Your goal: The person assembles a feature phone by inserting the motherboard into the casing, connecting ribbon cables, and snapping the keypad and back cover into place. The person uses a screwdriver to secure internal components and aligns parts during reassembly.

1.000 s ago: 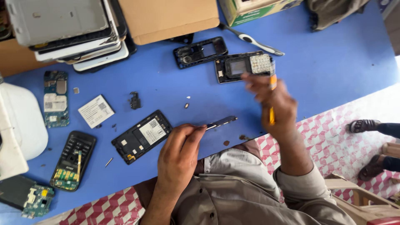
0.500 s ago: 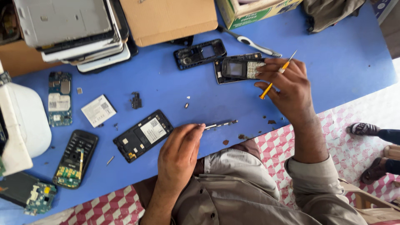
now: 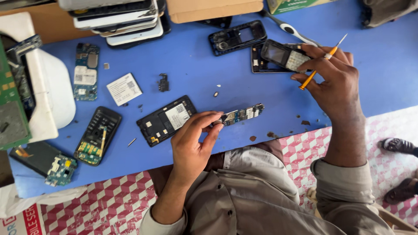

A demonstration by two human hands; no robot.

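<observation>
Above the blue worktop (image 3: 196,65), the left hand (image 3: 193,143) pinches a narrow circuit board (image 3: 239,115) by one end, while the right hand (image 3: 333,80) grips an orange screwdriver (image 3: 318,65) and a keypad phone (image 3: 283,54). A firm edge grip, clear of components, suits the board best.

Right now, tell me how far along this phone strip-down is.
Done: an opened phone body lies back-up on the blue table, beside a bare frame. In hand: the left hand pinches a circuit board; the right hand holds a keypad phone and an orange screwdriver. Left: that keypad phone looks unopened.
</observation>
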